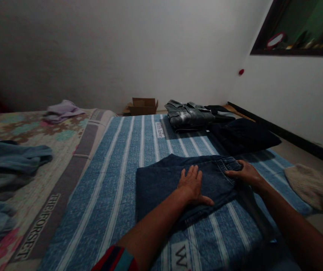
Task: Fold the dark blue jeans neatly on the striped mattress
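Observation:
A pair of dark blue jeans lies folded on the blue striped bed sheet. My left hand rests flat on the middle of the jeans, fingers spread and thumb pointing right. At the gathered elastic waistband, my right hand pinches the right end of the jeans between thumb and fingers. A dark strip of cloth hangs down below the right hand, too dim to tell whether it belongs to the jeans.
A folded grey denim jacket and dark folded clothes lie toward the back right. Crumpled clothes and a lilac cloth are on the left. A cardboard box stands by the wall, a beige fluffy item at right.

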